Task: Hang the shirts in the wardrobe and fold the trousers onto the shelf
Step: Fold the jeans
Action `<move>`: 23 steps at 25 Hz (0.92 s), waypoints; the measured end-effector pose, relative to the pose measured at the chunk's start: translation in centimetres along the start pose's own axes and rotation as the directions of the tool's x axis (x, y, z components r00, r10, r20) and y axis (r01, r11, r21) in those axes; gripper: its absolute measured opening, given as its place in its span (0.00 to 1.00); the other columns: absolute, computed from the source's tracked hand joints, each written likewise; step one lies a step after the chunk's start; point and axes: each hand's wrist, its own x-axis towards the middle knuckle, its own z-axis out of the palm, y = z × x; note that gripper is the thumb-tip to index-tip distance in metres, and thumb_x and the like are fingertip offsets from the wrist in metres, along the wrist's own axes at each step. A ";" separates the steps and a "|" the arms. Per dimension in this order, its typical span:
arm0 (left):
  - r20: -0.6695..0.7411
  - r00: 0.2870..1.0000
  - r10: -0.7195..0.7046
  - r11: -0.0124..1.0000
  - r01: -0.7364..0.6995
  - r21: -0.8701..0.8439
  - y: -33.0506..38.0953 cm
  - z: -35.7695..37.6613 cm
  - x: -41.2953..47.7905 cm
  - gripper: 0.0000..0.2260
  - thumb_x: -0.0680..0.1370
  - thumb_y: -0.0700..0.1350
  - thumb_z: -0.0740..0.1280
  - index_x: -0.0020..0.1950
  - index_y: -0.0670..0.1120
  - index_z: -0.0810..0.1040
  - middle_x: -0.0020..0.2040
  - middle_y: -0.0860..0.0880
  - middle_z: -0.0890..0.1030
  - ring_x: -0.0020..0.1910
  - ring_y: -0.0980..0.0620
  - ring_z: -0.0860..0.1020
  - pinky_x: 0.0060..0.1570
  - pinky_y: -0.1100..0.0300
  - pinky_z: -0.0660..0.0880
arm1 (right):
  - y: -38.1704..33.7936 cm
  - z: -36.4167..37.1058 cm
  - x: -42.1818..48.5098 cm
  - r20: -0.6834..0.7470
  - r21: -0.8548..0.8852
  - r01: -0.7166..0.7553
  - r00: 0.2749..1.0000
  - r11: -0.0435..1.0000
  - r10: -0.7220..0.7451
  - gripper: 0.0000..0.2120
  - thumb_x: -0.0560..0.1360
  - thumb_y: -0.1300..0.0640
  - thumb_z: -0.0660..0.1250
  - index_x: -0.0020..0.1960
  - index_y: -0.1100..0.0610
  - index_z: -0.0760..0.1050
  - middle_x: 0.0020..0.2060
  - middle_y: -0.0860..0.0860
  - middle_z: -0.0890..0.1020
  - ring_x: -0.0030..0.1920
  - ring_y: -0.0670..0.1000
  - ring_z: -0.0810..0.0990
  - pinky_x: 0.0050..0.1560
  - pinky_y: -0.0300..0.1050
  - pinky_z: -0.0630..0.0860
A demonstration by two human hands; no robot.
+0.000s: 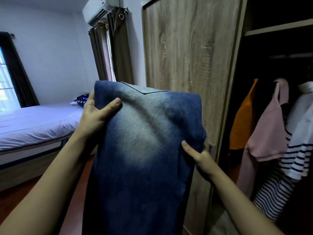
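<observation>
Denim, blue with a faded pale patch at mid-panel: the trousers (144, 141) are held up in mid-air, doubled over at the top edge, with a pocket corner showing there and the rest hanging down out of view. Left hand (94, 116) is at the upper left edge — grip closed on the cloth, thumb pressed flat on the front, fingers wrapped behind. Right hand (199, 160) is lower, on the right edge — grip likewise pinching the fabric, thumb on the front, fingers hidden behind it. Behind the trousers stands the wood-grain wardrobe door (189, 48). To its right the wardrobe is open and dark inside: a shelf (277, 28) runs across near the top, a rail (291, 55) below it. Hanging there, side by side, are an orange garment (243, 119), a pink shirt (269, 133), a white shirt (303, 116) and a navy-and-white striped shirt (277, 184). On the left is a bed (33, 126) with a pale lilac sheet and a star-print pillow (82, 100) at its far end. Brown curtains (120, 53) hang beside the door, under a wall air conditioner (98, 12). Floor (25, 197) is reddish-brown.
</observation>
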 end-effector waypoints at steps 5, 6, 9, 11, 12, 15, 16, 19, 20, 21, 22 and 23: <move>-0.001 0.998 0.068 0.997 -0.068 0.032 1.3 -0.5 0.4 0.11 0.74 0.40 0.69 0.52 0.53 0.75 0.45 0.55 0.83 0.49 0.53 0.81 0.51 0.56 0.79 | -0.4 0.5 1.5 0.092 -0.004 -0.028 0.995 1.000 0.028 0.41 0.54 0.38 0.79 0.61 0.57 0.75 0.57 0.52 0.82 0.59 0.52 0.79 0.60 0.46 0.75; -0.001 0.997 0.078 0.996 -0.078 0.049 1.5 -0.9 0.7 0.11 0.75 0.40 0.69 0.53 0.53 0.75 0.45 0.56 0.83 0.49 0.54 0.81 0.52 0.57 0.78 | -0.6 0.7 1.8 0.109 0.011 -0.020 0.994 1.000 0.018 0.41 0.55 0.38 0.78 0.62 0.57 0.75 0.58 0.53 0.81 0.59 0.52 0.79 0.60 0.47 0.75; 0.134 0.991 0.014 0.992 -0.031 0.126 1.6 -2.8 1.5 0.14 0.74 0.47 0.70 0.58 0.54 0.73 0.48 0.56 0.83 0.50 0.56 0.81 0.50 0.62 0.78 | -1.7 1.2 2.1 0.139 0.036 0.016 0.990 0.999 -0.021 0.30 0.64 0.44 0.75 0.61 0.57 0.75 0.57 0.53 0.82 0.59 0.51 0.80 0.57 0.44 0.76; 0.243 0.962 -0.122 0.970 0.063 0.235 0.9 -4.3 1.8 0.29 0.68 0.59 0.73 0.65 0.51 0.70 0.56 0.54 0.81 0.55 0.55 0.79 0.50 0.63 0.77 | -2.4 1.4 2.2 0.109 0.036 0.040 0.993 0.999 -0.044 0.18 0.70 0.53 0.71 0.58 0.58 0.77 0.54 0.53 0.83 0.57 0.52 0.80 0.57 0.46 0.76; 0.258 0.954 -0.153 0.958 0.079 0.277 0.0 -4.5 1.6 0.33 0.67 0.60 0.72 0.68 0.50 0.68 0.58 0.53 0.80 0.57 0.56 0.79 0.51 0.64 0.77 | -2.7 1.4 2.1 0.088 0.016 0.050 0.995 0.999 -0.051 0.15 0.71 0.56 0.70 0.57 0.58 0.77 0.54 0.53 0.83 0.57 0.52 0.81 0.57 0.48 0.76; 0.202 0.973 -0.114 0.956 0.053 0.289 -1.8 -3.8 0.9 0.20 0.78 0.49 0.65 0.69 0.50 0.67 0.61 0.52 0.78 0.59 0.56 0.77 0.57 0.59 0.73 | -3.8 1.4 1.3 0.056 -0.057 0.052 0.997 0.997 -0.049 0.11 0.71 0.58 0.67 0.53 0.56 0.78 0.50 0.51 0.85 0.54 0.51 0.82 0.54 0.45 0.77; 0.179 0.974 -0.135 0.966 0.089 0.243 -2.1 -3.4 1.4 0.17 0.79 0.46 0.63 0.68 0.50 0.68 0.60 0.51 0.79 0.57 0.54 0.78 0.56 0.58 0.73 | -4.6 1.4 0.9 0.064 -0.058 0.055 0.997 0.997 -0.052 0.12 0.70 0.58 0.67 0.53 0.56 0.78 0.49 0.51 0.85 0.53 0.51 0.82 0.52 0.44 0.78; 0.186 0.947 -0.262 0.964 0.249 0.088 -1.2 -2.5 2.7 0.08 0.79 0.48 0.61 0.56 0.50 0.76 0.54 0.47 0.80 0.42 0.60 0.81 0.49 0.61 0.75 | -7.0 0.9 1.8 0.006 0.021 -0.021 1.000 1.000 0.021 0.15 0.72 0.56 0.68 0.56 0.61 0.77 0.48 0.55 0.85 0.50 0.52 0.84 0.45 0.44 0.80; 0.186 0.926 -0.327 0.942 0.335 -0.010 -1.5 -2.2 2.8 0.10 0.78 0.52 0.61 0.48 0.50 0.80 0.48 0.46 0.81 0.36 0.62 0.81 0.45 0.62 0.75 | -7.8 0.6 2.6 -0.029 0.056 -0.092 0.995 0.994 0.094 0.14 0.73 0.55 0.67 0.55 0.61 0.76 0.44 0.55 0.86 0.45 0.51 0.85 0.41 0.42 0.80; 0.180 0.882 -0.436 0.876 0.462 -0.141 -1.8 -1.5 2.4 0.16 0.75 0.58 0.60 0.41 0.51 0.83 0.42 0.47 0.83 0.34 0.61 0.81 0.41 0.62 0.77 | -8.3 0.1 3.5 -0.049 0.110 -0.162 0.984 0.981 0.169 0.11 0.75 0.55 0.66 0.53 0.62 0.77 0.39 0.54 0.86 0.40 0.50 0.85 0.36 0.40 0.80; 0.214 0.827 -0.521 0.781 0.562 -0.272 -3.0 -1.0 1.6 0.22 0.74 0.62 0.58 0.39 0.50 0.85 0.40 0.49 0.85 0.35 0.57 0.82 0.39 0.63 0.77 | -8.5 -0.3 4.0 -0.062 0.168 -0.241 0.965 0.956 0.255 0.10 0.76 0.55 0.64 0.49 0.61 0.77 0.35 0.54 0.85 0.35 0.49 0.85 0.32 0.39 0.80; 0.226 0.791 -0.568 0.721 0.611 -0.327 -4.6 -0.8 0.1 0.26 0.74 0.65 0.56 0.41 0.48 0.86 0.41 0.48 0.85 0.38 0.54 0.83 0.40 0.62 0.78 | -8.3 -0.5 4.4 -0.078 0.223 -0.307 0.940 0.925 0.331 0.11 0.77 0.54 0.62 0.46 0.61 0.77 0.32 0.54 0.84 0.32 0.49 0.84 0.31 0.38 0.79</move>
